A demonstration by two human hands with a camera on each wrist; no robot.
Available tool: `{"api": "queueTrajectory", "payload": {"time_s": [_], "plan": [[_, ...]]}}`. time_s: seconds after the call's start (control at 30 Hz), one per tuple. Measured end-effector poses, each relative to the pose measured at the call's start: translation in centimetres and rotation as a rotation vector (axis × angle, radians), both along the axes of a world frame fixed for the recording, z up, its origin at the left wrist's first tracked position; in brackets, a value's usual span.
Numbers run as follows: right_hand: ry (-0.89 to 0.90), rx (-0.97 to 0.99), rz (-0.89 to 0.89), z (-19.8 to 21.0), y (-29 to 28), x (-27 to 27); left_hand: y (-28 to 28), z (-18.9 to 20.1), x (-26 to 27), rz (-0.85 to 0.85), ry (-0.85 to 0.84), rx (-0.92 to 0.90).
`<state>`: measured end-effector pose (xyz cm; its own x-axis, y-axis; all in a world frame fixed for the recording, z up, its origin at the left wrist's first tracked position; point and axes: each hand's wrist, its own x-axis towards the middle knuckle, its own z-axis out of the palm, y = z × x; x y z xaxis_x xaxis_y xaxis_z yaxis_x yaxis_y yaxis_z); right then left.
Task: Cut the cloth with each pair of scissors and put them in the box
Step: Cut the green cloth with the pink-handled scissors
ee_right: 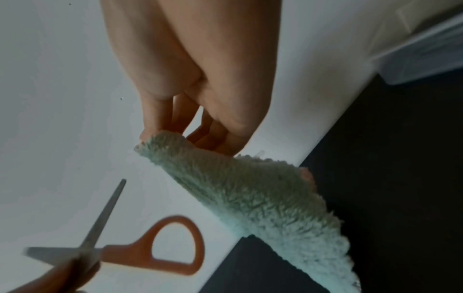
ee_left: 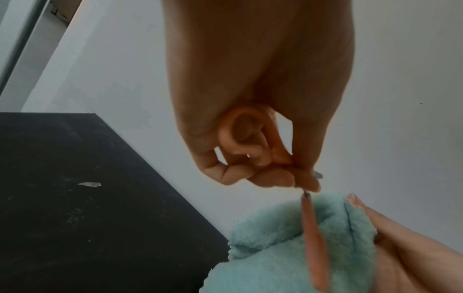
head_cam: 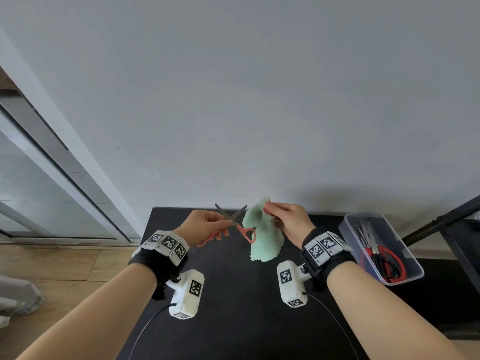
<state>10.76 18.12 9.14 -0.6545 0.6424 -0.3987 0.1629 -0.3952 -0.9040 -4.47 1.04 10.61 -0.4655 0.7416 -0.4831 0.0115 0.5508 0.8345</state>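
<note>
My left hand grips small scissors with orange-pink handles near their pivot, above the black table. Their blades are spread wide in an X. One handle loop hangs free toward the cloth and the other lies inside my curled fingers. My right hand pinches the top corner of a pale green fluffy cloth, which hangs down just right of the scissors. The cloth and the free orange loop show in the right wrist view. A clear plastic box stands at the right.
Inside the clear box lie several scissors, among them a pair with red handles. A grey wall rises right behind the table. A dark metal stand is beyond the box. Wooden floor and a sliding door are to the left.
</note>
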Motion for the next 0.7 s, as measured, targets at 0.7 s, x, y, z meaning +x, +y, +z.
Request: {"api": "queueTrajectory", "payload": {"time_s": [0.7], "plan": [[0.067, -0.108, 0.191, 0.8, -3.0, -1.1, 0.6, -0.6, 0.9, 0.073, -0.025, 0.113]]}}
